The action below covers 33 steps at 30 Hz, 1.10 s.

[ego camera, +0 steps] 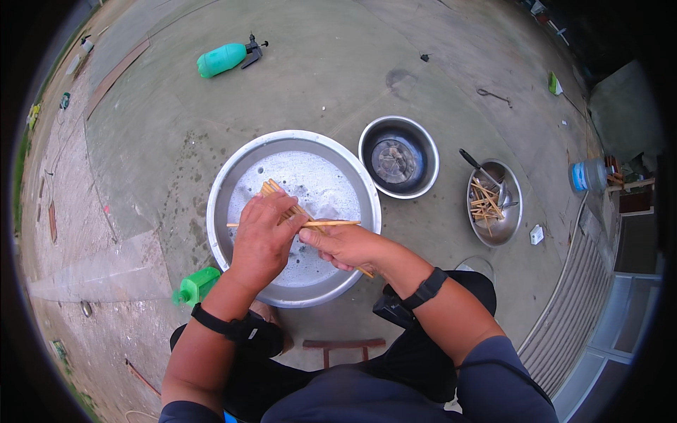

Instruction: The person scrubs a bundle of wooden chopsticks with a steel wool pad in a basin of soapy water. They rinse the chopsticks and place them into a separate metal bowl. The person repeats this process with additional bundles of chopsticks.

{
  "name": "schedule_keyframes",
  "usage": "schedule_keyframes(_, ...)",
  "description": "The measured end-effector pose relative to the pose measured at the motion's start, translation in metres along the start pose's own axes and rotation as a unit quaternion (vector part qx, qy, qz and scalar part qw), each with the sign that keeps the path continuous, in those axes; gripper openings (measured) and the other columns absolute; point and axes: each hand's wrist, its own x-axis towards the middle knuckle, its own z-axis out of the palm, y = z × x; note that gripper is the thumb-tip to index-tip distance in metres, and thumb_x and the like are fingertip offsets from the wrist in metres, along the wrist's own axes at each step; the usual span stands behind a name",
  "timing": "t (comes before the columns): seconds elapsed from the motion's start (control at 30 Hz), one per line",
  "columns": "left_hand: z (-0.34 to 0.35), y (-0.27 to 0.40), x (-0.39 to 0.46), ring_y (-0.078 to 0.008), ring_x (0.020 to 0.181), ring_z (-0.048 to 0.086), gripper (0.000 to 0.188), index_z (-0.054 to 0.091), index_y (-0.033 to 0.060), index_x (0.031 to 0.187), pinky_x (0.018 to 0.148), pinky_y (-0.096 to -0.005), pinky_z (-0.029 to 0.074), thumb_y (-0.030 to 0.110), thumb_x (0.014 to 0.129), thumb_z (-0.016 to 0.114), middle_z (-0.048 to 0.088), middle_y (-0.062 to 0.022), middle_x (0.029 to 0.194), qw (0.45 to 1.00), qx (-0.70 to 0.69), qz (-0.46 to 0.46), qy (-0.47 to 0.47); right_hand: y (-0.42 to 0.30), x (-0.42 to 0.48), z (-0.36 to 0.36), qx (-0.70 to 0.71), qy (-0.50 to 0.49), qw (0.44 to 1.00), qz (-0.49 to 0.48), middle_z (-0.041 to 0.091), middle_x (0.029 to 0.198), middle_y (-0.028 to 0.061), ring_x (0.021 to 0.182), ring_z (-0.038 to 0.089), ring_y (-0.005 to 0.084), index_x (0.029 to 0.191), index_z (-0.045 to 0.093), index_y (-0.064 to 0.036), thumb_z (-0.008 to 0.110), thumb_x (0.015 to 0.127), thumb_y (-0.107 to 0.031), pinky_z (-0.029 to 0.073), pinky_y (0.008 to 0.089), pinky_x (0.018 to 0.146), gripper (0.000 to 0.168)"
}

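Observation:
A small bundle of wooden chopsticks (271, 185) runs diagonally between my hands, above a wide metal basin (215, 211) of foamy water (317, 174). The fingers of my left hand (267, 227) wrap over the bundle's upper part. My right hand (346, 246) grips its lower part, and the tips stick out below the palm near the basin's near rim. One single chopstick (341, 223) lies crosswise over the others, pointing left and right, by my right thumb. My fingers cover the middle of the bundle.
Touching or nearly touching the basin is a dark-bottomed metal pot (394, 158). A steel bowl (513, 211) further right holds several chopsticks and a black-handled ladle (478, 165). A green bottle (200, 285) sits by my left forearm; a teal pump sprayer (222, 59) lies beyond the basin.

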Motion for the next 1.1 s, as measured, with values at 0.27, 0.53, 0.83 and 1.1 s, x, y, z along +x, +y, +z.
schedule_keyframes(0.27,-0.008,-0.003,-0.002,-0.0280,0.121,0.053,0.029,0.068,0.0161,0.108,0.108,-0.0558,0.030,0.010,0.079,0.066,0.059,-0.0036,0.111,0.996,-0.016,-0.006,-0.092,0.007,-0.001,-0.002,0.109,-0.104,0.988,0.044,0.043,0.064,-0.0038,0.039,0.037,0.0026,0.129,0.050,-0.004,0.049,0.100,-0.047,0.030,0.0193,0.036,0.052)
schedule_keyframes(0.53,-0.009,-0.001,-0.006,-0.0278,0.118,0.053,0.038,0.063,0.0157,0.117,0.109,-0.0557,0.029,0.020,0.080,0.070,0.057,-0.0044,0.114,0.985,-0.054,-0.014,-0.165,0.009,-0.004,-0.008,0.151,-0.137,0.978,0.053,0.044,0.064,-0.0038,0.041,0.038,0.0034,0.122,0.054,-0.010,0.054,0.099,-0.039,0.031,0.0196,0.037,0.038)
schedule_keyframes(0.83,0.014,-0.007,-0.019,-0.0324,0.092,0.057,0.035,0.059,0.0067,0.108,0.085,-0.0456,0.043,0.015,0.077,0.071,0.058,-0.0121,0.092,0.993,-0.036,-0.050,-0.098,0.013,0.006,-0.021,0.346,-0.196,0.917,-0.031,0.066,0.084,0.0144,0.051,0.062,0.0177,0.121,0.056,-0.003,0.045,0.100,-0.037,0.047,0.0237,0.040,0.042)
schedule_keyframes(1.1,0.016,-0.002,-0.008,-0.0380,0.074,0.058,0.021,0.056,0.0035,0.104,0.068,-0.0452,0.047,0.016,0.089,0.064,0.058,-0.0162,0.084,0.966,-0.155,-0.197,-0.058,0.000,0.006,-0.041,0.391,-0.219,0.882,-0.146,0.064,0.112,0.0180,0.088,0.068,0.0306,0.132,0.051,-0.001,0.036,0.098,-0.042,0.058,0.0380,0.064,0.055)
